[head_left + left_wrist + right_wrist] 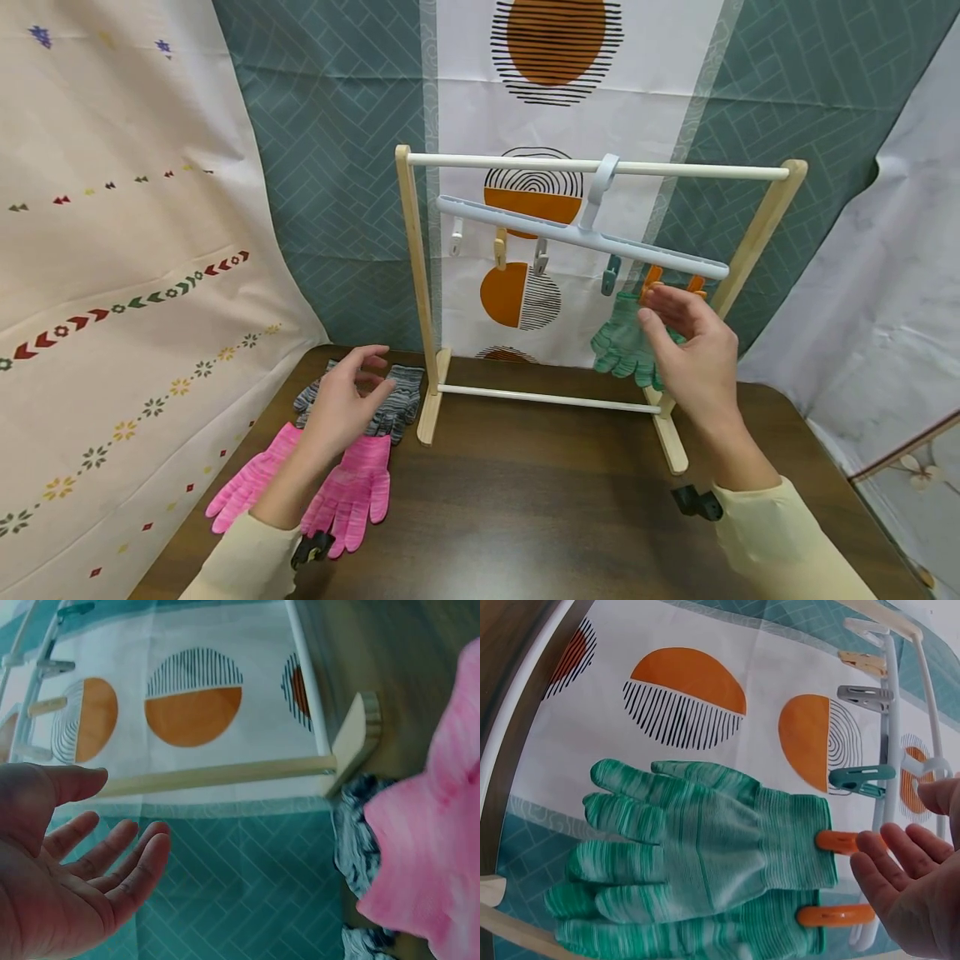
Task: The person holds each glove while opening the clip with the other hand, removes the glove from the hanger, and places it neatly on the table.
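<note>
A pair of green knit gloves hangs by the cuffs from two orange clips at the right end of a pale hanger. My right hand is open beside them, its fingertips right by one orange clip in the right wrist view, with nothing in its grasp. My left hand, fingers loosely bent and holding nothing, is over two pairs on the table: pink gloves and grey-black mottled gloves, which it partly hides in the head view. The hanger tilts down to the right.
The hanger hooks over the top white bar of a wooden rack on the brown table. White, beige, grey and teal clips hang along it; the teal clip is closest to the gloves. Patterned cloths stand behind and at both sides.
</note>
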Demonstrator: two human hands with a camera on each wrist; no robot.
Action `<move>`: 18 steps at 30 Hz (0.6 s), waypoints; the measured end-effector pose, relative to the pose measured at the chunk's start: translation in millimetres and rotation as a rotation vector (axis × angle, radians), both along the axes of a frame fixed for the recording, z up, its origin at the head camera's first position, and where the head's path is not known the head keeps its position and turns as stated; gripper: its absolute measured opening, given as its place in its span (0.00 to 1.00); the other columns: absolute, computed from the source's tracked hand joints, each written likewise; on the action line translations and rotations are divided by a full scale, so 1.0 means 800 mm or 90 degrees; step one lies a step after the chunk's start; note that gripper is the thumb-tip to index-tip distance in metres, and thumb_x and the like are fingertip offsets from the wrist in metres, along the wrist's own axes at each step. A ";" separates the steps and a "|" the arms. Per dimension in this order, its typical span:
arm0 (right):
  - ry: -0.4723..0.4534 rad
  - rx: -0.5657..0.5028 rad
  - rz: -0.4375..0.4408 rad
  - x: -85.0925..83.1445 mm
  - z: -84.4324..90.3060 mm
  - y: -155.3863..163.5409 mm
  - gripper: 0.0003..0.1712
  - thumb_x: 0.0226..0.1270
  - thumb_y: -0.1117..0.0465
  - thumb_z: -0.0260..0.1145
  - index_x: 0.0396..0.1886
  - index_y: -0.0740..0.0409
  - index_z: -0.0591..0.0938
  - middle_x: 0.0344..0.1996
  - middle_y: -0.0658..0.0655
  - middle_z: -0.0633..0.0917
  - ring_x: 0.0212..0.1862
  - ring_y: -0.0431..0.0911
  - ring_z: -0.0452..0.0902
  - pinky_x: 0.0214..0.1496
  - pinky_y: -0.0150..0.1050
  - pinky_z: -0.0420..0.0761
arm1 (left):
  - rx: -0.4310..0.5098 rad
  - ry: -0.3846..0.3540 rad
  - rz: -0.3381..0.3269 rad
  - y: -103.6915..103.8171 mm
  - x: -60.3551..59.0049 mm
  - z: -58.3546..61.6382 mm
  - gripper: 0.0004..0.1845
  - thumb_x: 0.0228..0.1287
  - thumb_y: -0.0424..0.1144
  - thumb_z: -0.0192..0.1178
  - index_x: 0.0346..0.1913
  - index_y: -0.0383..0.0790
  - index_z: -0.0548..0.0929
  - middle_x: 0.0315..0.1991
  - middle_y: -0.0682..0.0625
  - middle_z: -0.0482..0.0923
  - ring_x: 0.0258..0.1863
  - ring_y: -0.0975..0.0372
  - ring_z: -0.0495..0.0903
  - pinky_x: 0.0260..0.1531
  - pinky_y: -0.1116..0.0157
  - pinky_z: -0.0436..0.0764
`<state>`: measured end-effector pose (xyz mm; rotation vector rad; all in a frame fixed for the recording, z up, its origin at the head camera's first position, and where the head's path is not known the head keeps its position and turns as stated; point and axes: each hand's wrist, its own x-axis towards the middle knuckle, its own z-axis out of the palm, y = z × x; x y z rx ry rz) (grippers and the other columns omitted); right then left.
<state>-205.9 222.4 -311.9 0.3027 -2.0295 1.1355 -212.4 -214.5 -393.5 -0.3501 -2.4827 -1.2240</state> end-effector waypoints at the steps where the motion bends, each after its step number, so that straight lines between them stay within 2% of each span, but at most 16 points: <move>1: -0.002 0.001 0.000 0.001 0.000 0.001 0.22 0.74 0.64 0.73 0.65 0.59 0.85 0.55 0.58 0.89 0.53 0.38 0.85 0.57 0.25 0.78 | 0.001 0.005 -0.004 0.003 -0.001 0.001 0.24 0.72 0.33 0.69 0.69 0.40 0.78 0.54 0.40 0.83 0.49 0.50 0.87 0.47 0.49 0.83; 6: -0.005 0.004 -0.013 0.007 -0.002 0.007 0.21 0.74 0.63 0.73 0.64 0.58 0.85 0.55 0.57 0.89 0.52 0.31 0.82 0.56 0.25 0.77 | 0.005 0.026 -0.031 0.020 -0.009 0.007 0.25 0.72 0.34 0.71 0.69 0.40 0.78 0.54 0.43 0.83 0.49 0.52 0.87 0.46 0.50 0.84; 12: -0.013 0.003 -0.018 0.010 -0.005 0.015 0.21 0.74 0.63 0.73 0.64 0.59 0.85 0.56 0.59 0.89 0.53 0.34 0.83 0.57 0.25 0.77 | 0.027 0.030 -0.062 0.044 -0.017 0.021 0.26 0.71 0.34 0.72 0.69 0.40 0.78 0.55 0.41 0.83 0.49 0.52 0.87 0.46 0.47 0.85; 18: -0.014 0.010 -0.034 0.013 -0.009 0.024 0.21 0.74 0.63 0.73 0.64 0.59 0.85 0.56 0.57 0.89 0.54 0.34 0.83 0.57 0.25 0.76 | 0.031 0.036 -0.094 0.071 -0.025 0.034 0.27 0.70 0.34 0.72 0.70 0.42 0.78 0.56 0.43 0.83 0.49 0.53 0.87 0.46 0.50 0.86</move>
